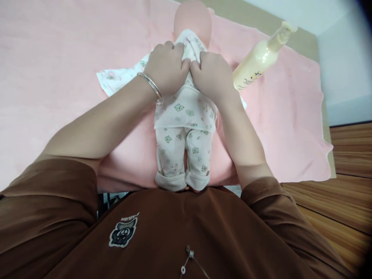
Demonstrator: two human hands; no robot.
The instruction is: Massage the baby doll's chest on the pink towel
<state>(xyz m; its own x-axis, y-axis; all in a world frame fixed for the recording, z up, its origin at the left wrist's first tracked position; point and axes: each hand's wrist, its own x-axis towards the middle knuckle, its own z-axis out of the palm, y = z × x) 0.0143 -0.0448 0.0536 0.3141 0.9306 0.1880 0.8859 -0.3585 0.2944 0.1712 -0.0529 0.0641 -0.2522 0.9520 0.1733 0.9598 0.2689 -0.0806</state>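
Observation:
A baby doll (192,17) lies on its back on a pink towel (58,58), head away from me, feet near my chest. It wears a white printed top (186,110) and matching trousers (183,155). My left hand (167,68), with a silver bangle at the wrist, is closed on the top's fabric at the doll's chest. My right hand (213,75) grips the same fabric right beside it. Both thumbs meet at the middle of the chest. One sleeve of the top spreads out to the left.
A cream pump bottle (261,56) lies tilted on the towel to the right of the doll. The towel's right edge ends over a wooden floor (348,193). My brown shirt fills the bottom of the view.

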